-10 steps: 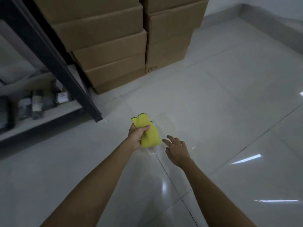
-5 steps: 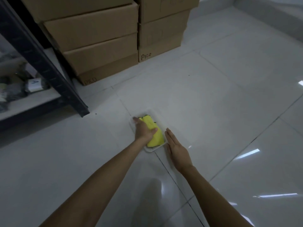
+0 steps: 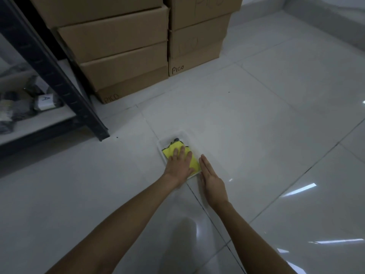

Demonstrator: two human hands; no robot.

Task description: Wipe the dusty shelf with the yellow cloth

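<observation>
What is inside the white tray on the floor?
The yellow cloth lies in the white tray, the left hand flat on it. A small dark thing is half covered.

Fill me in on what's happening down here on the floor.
A person is crouched over a shallow white tray on the tiled floor. The left hand presses flat on a yellow cloth lying in the tray; the right hand rests open against the tray's side. The shelf, to the left beside stacked cardboard boxes, is not yet being wiped.
</observation>
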